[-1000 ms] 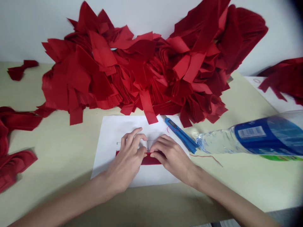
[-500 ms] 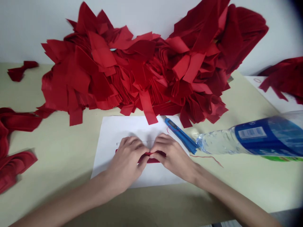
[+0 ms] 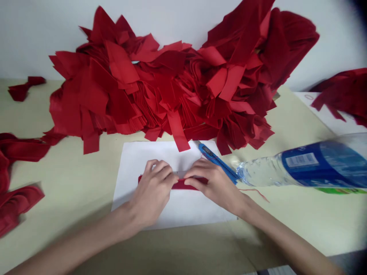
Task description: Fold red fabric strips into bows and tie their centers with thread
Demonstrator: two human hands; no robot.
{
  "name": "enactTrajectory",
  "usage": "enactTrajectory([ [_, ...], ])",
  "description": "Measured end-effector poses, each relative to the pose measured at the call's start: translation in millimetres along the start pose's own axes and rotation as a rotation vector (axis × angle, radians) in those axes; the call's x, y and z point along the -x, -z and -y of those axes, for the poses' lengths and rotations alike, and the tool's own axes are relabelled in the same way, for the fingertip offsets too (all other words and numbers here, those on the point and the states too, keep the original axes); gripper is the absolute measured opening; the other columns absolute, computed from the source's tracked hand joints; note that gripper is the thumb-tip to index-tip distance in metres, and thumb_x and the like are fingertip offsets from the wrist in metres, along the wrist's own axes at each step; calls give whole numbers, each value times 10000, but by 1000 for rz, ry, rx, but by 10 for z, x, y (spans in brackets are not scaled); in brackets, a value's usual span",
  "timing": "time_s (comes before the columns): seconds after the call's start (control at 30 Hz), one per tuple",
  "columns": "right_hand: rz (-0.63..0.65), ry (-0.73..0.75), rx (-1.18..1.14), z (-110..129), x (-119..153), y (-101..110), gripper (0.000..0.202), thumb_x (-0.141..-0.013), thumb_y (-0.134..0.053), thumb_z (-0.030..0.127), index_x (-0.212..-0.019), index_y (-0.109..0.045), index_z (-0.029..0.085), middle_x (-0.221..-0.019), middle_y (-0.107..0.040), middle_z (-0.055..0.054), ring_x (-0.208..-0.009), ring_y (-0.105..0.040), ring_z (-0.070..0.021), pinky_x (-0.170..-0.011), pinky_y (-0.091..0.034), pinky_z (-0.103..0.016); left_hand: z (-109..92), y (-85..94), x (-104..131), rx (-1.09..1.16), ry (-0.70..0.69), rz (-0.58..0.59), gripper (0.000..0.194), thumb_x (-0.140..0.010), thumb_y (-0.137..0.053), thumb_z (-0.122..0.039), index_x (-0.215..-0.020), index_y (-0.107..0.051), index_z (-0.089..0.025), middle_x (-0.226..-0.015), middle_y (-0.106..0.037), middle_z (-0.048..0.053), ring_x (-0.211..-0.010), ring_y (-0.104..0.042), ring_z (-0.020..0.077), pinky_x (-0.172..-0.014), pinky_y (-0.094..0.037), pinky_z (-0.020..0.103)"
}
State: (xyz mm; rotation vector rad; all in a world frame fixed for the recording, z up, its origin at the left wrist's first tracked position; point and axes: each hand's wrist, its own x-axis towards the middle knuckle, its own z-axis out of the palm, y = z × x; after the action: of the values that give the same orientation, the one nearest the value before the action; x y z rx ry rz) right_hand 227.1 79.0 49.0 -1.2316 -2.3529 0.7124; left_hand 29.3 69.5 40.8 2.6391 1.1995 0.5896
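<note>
A red fabric strip lies lengthwise across a sheet of white paper, over a line drawn there. My left hand is closed on the strip left of its middle, covering much of that half. Close beside it, my right hand pinches the strip between thumb and fingers. Only a small gap separates the fingertips of the two hands. Just beyond my right hand, a blue utility knife lies slantwise over the paper's corner, with a thin red thread nearby.
A large heap of red fabric strips stands along the wall. More red fabric lies at the left edge. On the right, a plastic water bottle rests on its side, with another sheet of paper under red fabric behind it.
The strip and both hands have moved slightly away from me, up toward the drawn line. My fingertips have drawn a little apart, and more of the strip shows between them.
</note>
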Motion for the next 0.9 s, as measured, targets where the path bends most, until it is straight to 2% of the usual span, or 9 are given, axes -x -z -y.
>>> enactTrajectory([
  [0.1, -191, 151, 292, -14, 60, 88, 116, -867, -544, 162, -905, -653, 172, -868, -656, -60, -863, -566, -202, -787, -459, -376, 44, 81, 33, -264, -174, -222, 203, -836, -484, -24, -949, -635, -100, -824, -658, 81, -883, -541, 234, -761, -388, 416],
  [0.17, -249, 229, 494, -14, 140, 139, 161, -866, -504, 114, -917, -650, 161, -875, -656, -85, -917, -555, -241, -778, -452, -400, 28, 76, 117, -380, -313, -284, 212, -819, -525, -39, -1005, -626, -50, -864, -673, 107, -917, -541, 256, -751, -385, 418],
  [0.27, -81, 234, 588, 11, 283, 148, 196, -877, -460, 104, -929, -644, 147, -888, -649, -107, -974, -540, -273, -805, -438, -434, -60, -35, 287, -363, -435, -230, 199, -828, -484, -53, -919, -660, -48, -868, -677, 119, -899, -554, 253, -759, -399, 409],
  [0.33, 30, 195, 507, 48, 362, 106, 171, -895, -486, 194, -967, -634, 149, -907, -647, -98, -984, -536, -271, -833, -426, -443, -124, -125, 370, -292, -368, -190, 222, -811, -457, -23, -869, -668, -59, -827, -671, 117, -858, -560, 253, -771, -408, 414],
  [0.43, 10, 169, 357, 123, 415, 4, 209, -885, -540, 309, -1000, -621, 155, -916, -649, -69, -972, -536, -249, -834, -420, -418, -170, -187, 397, -134, -196, -123, 268, -761, -434, 22, -874, -661, -66, -776, -647, 111, -819, -545, 262, -735, -422, 420],
  [0.5, -13, 156, 285, 167, 404, -68, 195, -882, -549, 306, -982, -627, 159, -896, -650, -56, -952, -537, -234, -817, -423, -396, -172, -177, 367, -18, -104, -58, 275, -742, -440, 20, -874, -656, -87, -761, -624, 101, -810, -527, 259, -696, -427, 410],
  [0.63, 30, 101, 148, 198, 311, -167, 150, -894, -530, 260, -871, -651, 174, -789, -639, -33, -808, -542, -188, -737, -437, -348, -165, -143, 313, 117, 67, 29, 239, -777, -454, 2, -804, -638, -148, -726, -582, 64, -792, -492, 230, -671, -424, 387],
  [0.73, 56, 54, 81, 183, 232, -182, 127, -880, -546, 208, -823, -656, 178, -754, -632, -23, -742, -534, -166, -712, -440, -326, -164, -141, 309, 138, 88, 11, 274, -804, -427, 14, -795, -638, -160, -711, -581, 54, -776, -477, 215, -663, -415, 374],
  [0.9, 123, 18, 63, 192, 165, -152, 94, -850, -582, 185, -840, -674, 172, -772, -626, -26, -755, -538, -160, -696, -445, -295, -146, -132, 327, 115, 15, -10, 283, -824, -410, -3, -870, -654, -138, -719, -597, 67, -762, -477, 219, -638, -403, 362],
])
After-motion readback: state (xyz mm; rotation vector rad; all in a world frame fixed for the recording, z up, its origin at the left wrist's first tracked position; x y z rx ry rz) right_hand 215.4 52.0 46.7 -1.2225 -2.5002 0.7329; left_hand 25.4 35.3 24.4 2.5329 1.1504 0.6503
